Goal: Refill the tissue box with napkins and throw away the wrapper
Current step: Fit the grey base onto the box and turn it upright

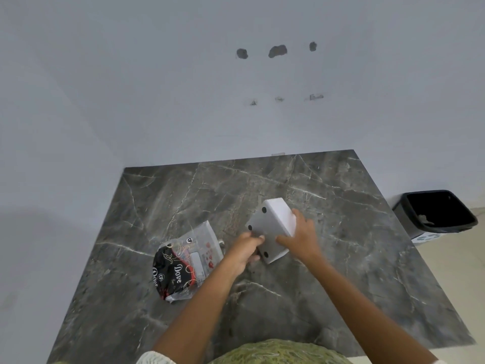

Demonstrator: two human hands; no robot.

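A white tissue box (267, 227) is tipped on the dark marble table (183, 195), its base with black round feet facing me. My right hand (299, 232) grips the box's right side from above. My left hand (244, 249) holds the box's lower left edge, fingers curled on the base. Left of the box lies a napkin pack (186, 261) in a clear, black and red plastic wrapper, untouched by either hand.
A black waste bin (438, 214) with a dark liner stands on the pale floor past the table's right edge. A white wall rises behind the table and along its left side. The table's near edge is at my body.
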